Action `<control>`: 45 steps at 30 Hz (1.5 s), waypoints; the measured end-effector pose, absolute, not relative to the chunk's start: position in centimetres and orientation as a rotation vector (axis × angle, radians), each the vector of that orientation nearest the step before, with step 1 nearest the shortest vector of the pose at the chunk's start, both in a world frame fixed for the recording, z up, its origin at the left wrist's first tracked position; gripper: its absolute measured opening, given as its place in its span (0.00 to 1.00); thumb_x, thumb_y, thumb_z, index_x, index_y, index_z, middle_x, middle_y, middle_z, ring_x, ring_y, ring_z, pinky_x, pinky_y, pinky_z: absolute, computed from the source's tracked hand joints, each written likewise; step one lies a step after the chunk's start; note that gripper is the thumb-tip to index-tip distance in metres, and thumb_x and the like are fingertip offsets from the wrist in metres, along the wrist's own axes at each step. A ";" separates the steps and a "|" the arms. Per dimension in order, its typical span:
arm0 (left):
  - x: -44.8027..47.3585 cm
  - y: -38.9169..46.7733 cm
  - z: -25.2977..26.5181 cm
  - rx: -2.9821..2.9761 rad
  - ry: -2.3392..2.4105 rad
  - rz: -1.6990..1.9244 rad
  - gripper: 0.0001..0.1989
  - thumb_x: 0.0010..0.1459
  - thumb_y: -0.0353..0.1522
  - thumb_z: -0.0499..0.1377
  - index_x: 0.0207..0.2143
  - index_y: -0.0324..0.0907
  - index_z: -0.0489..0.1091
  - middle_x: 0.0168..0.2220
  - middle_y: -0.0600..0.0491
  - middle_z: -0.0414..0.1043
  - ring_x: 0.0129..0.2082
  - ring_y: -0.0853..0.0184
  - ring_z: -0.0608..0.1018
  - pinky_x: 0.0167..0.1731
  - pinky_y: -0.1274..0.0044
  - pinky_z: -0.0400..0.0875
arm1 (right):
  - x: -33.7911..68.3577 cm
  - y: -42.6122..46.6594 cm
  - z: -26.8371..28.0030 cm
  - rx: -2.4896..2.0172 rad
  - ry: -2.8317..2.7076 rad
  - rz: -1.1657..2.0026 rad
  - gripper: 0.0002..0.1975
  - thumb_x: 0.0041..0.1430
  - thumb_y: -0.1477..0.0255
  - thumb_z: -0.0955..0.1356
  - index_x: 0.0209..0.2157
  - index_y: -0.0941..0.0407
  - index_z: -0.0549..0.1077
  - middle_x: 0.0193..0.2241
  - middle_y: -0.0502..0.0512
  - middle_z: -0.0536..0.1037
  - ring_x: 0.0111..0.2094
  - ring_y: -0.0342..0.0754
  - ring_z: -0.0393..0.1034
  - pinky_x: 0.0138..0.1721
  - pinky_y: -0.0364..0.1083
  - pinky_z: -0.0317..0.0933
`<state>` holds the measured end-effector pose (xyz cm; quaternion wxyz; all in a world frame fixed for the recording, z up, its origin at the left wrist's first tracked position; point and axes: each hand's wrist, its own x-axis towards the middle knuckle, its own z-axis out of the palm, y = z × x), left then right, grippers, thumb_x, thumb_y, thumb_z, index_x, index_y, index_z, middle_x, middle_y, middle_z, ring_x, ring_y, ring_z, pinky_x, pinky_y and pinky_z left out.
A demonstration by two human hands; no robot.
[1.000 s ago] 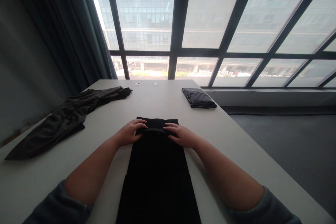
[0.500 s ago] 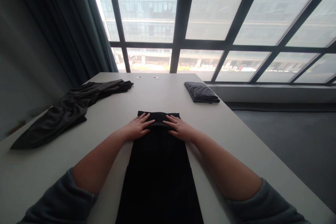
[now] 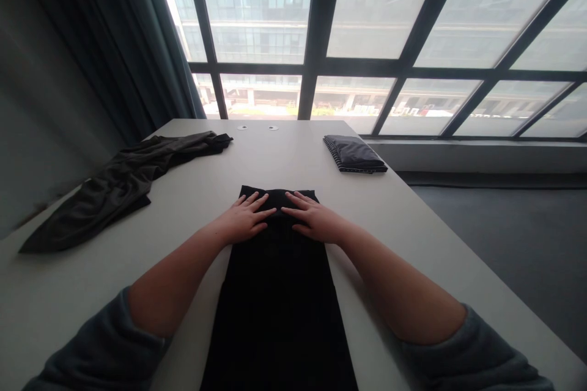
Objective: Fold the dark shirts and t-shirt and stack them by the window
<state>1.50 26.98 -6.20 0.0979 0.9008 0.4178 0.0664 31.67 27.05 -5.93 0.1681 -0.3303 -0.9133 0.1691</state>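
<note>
A long black garment (image 3: 279, 305) lies flat on the white table, running from its far end before me down past the bottom of the view. What kind of garment it is I cannot tell. My left hand (image 3: 245, 217) rests on the left side of its far end, fingers spread and palm down. Opposite it, my right hand (image 3: 314, 217) lies flat on the right side, its fingers also apart. The fingertips of both hands point inward, with a small gap between them. Neither hand grips the cloth.
On the left of the white table (image 3: 275, 156) lies a crumpled dark grey garment (image 3: 123, 183). A folded grey cloth with a striped edge (image 3: 355, 154) sits near the right edge. Behind are large windows and a dark curtain (image 3: 105, 30) at the left.
Both hands have slid slightly inward over the black garment, so their fingertips are closer together. The view has tilted down a little, shifting the table upward in it.
</note>
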 end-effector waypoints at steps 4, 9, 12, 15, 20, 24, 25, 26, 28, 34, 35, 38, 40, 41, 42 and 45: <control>1.1 27.1 -5.9 2.601 1.184 0.237 0.28 0.67 0.42 0.59 0.68 0.63 0.63 0.76 0.58 0.43 0.76 0.50 0.45 0.72 0.53 0.38 | 30.7 26.7 -6.3 -0.900 -2.658 0.575 0.33 0.66 0.64 0.72 0.70 0.43 0.63 0.73 0.52 0.55 0.74 0.62 0.44 0.73 0.66 0.40; -0.5 27.2 -4.0 2.403 1.035 0.340 0.26 0.60 0.44 0.66 0.62 0.60 0.72 0.73 0.57 0.57 0.74 0.51 0.55 0.72 0.56 0.47 | 31.2 27.2 -6.1 -0.891 -2.679 0.760 0.30 0.70 0.60 0.68 0.70 0.39 0.60 0.73 0.46 0.53 0.75 0.59 0.40 0.74 0.64 0.35; -1.6 27.3 -2.6 2.323 0.992 0.423 0.18 0.59 0.43 0.67 0.52 0.56 0.80 0.66 0.54 0.68 0.68 0.51 0.67 0.69 0.60 0.58 | 31.9 27.4 -5.1 -0.858 -2.672 0.869 0.29 0.68 0.65 0.69 0.68 0.37 0.63 0.72 0.43 0.56 0.75 0.60 0.39 0.74 0.64 0.35; -2.3 27.3 -1.9 2.341 1.005 0.460 0.13 0.62 0.42 0.63 0.46 0.52 0.82 0.56 0.49 0.77 0.55 0.54 0.77 0.59 0.65 0.70 | 32.6 27.3 -4.1 -0.850 -2.664 0.961 0.27 0.68 0.69 0.68 0.65 0.37 0.68 0.69 0.40 0.62 0.75 0.59 0.42 0.74 0.65 0.38; -2.7 27.7 -2.7 2.369 1.260 0.608 0.11 0.61 0.38 0.62 0.45 0.50 0.79 0.41 0.50 0.79 0.38 0.59 0.79 0.40 0.70 0.75 | 33.1 27.1 -3.8 -0.810 -2.557 0.977 0.20 0.67 0.69 0.67 0.59 0.40 0.76 0.62 0.43 0.73 0.71 0.57 0.55 0.72 0.63 0.50; -3.2 28.3 -3.6 2.336 1.562 0.755 0.12 0.59 0.36 0.61 0.45 0.48 0.77 0.41 0.49 0.78 0.37 0.57 0.79 0.43 0.67 0.76 | 33.4 27.5 -3.9 -0.867 -2.329 0.634 0.18 0.64 0.74 0.66 0.50 0.46 0.82 0.56 0.51 0.79 0.64 0.57 0.67 0.67 0.61 0.60; -3.4 28.4 -3.7 2.341 1.585 0.775 0.13 0.58 0.35 0.61 0.46 0.48 0.77 0.43 0.49 0.77 0.40 0.56 0.79 0.46 0.66 0.76 | 33.6 27.7 -3.9 -0.892 -2.293 0.542 0.19 0.62 0.77 0.66 0.49 0.47 0.82 0.54 0.53 0.80 0.61 0.58 0.69 0.65 0.61 0.61; -3.5 28.4 -3.7 2.369 1.564 0.774 0.15 0.57 0.34 0.62 0.48 0.48 0.77 0.46 0.48 0.77 0.45 0.54 0.79 0.49 0.64 0.75 | 33.9 27.9 -3.9 -0.909 -2.285 0.473 0.21 0.59 0.79 0.66 0.48 0.48 0.82 0.53 0.54 0.80 0.59 0.58 0.70 0.64 0.61 0.62; -3.6 28.4 -3.8 2.465 1.430 0.724 0.19 0.56 0.32 0.62 0.51 0.50 0.76 0.53 0.47 0.74 0.53 0.51 0.76 0.56 0.62 0.72 | 34.6 28.2 -4.0 -0.920 -2.338 0.405 0.25 0.54 0.83 0.66 0.49 0.48 0.81 0.53 0.56 0.79 0.57 0.57 0.71 0.62 0.60 0.63; -2.5 28.3 -4.5 2.623 1.398 0.686 0.20 0.57 0.30 0.59 0.52 0.48 0.76 0.56 0.47 0.73 0.57 0.52 0.74 0.60 0.59 0.69 | 35.4 29.0 -5.5 -1.056 -2.408 0.279 0.34 0.47 0.88 0.64 0.54 0.50 0.79 0.57 0.59 0.74 0.60 0.59 0.66 0.62 0.60 0.63; -2.2 28.4 -4.6 2.643 1.425 0.693 0.21 0.57 0.29 0.58 0.52 0.48 0.76 0.56 0.47 0.74 0.57 0.52 0.74 0.60 0.59 0.69 | 35.3 29.2 -5.8 -1.083 -2.389 0.248 0.34 0.47 0.89 0.64 0.54 0.51 0.79 0.57 0.59 0.74 0.60 0.59 0.66 0.62 0.60 0.63; -1.7 29.2 -4.8 2.701 1.459 0.664 0.25 0.54 0.27 0.58 0.54 0.50 0.76 0.57 0.50 0.75 0.58 0.51 0.73 0.60 0.58 0.67 | 34.7 29.9 -6.3 -1.094 -2.340 0.208 0.30 0.49 0.87 0.65 0.51 0.51 0.80 0.53 0.58 0.77 0.57 0.58 0.67 0.61 0.59 0.64; -1.5 30.0 -4.7 2.694 1.450 0.664 0.27 0.52 0.26 0.58 0.54 0.51 0.76 0.58 0.51 0.75 0.59 0.52 0.74 0.61 0.58 0.66 | 34.3 30.4 -6.4 -1.079 -2.283 0.229 0.28 0.50 0.86 0.65 0.50 0.52 0.80 0.50 0.58 0.78 0.54 0.57 0.69 0.60 0.57 0.64; -1.4 30.4 -4.7 2.668 1.430 0.683 0.26 0.51 0.25 0.57 0.53 0.51 0.77 0.58 0.52 0.76 0.58 0.53 0.74 0.61 0.60 0.66 | 34.1 30.7 -6.4 -1.076 -2.241 0.247 0.26 0.50 0.85 0.65 0.49 0.53 0.80 0.49 0.58 0.79 0.53 0.56 0.70 0.59 0.56 0.65; -1.4 30.9 -4.7 2.618 1.413 0.712 0.25 0.51 0.26 0.57 0.51 0.50 0.78 0.56 0.53 0.77 0.57 0.54 0.75 0.60 0.62 0.67 | 34.0 31.0 -6.5 -1.079 -2.197 0.272 0.25 0.50 0.84 0.65 0.47 0.53 0.80 0.48 0.58 0.79 0.52 0.56 0.71 0.58 0.56 0.65; -1.4 32.4 -4.7 2.407 1.445 0.813 0.17 0.54 0.30 0.58 0.45 0.49 0.79 0.47 0.55 0.82 0.45 0.60 0.80 0.51 0.70 0.72 | 33.6 32.1 -6.6 -1.155 -2.025 0.412 0.19 0.51 0.81 0.65 0.42 0.53 0.80 0.42 0.54 0.81 0.46 0.52 0.74 0.52 0.52 0.67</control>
